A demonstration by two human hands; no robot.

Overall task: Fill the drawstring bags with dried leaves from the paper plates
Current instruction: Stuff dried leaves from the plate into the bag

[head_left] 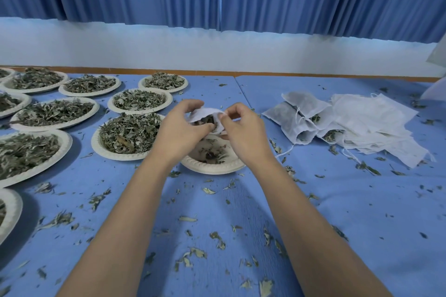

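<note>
A white drawstring bag [204, 113] hangs open between both hands above a nearly emptied paper plate [212, 168]. Dark dried leaves show inside its mouth. My left hand [179, 128] grips the bag's left side, its fingers curled at the opening. My right hand [243, 128] pinches the bag's right rim. A few leaf scraps [212, 154] lie in the plate below; the bag's lower part is hidden behind my hands.
Several paper plates heaped with dried leaves [131, 132] cover the table's left half. Filled bags [293, 116] and a stack of flat empty bags [376, 125] lie at the right. Loose leaf bits [193, 253] litter the blue tablecloth. A wall and blue curtain stand behind.
</note>
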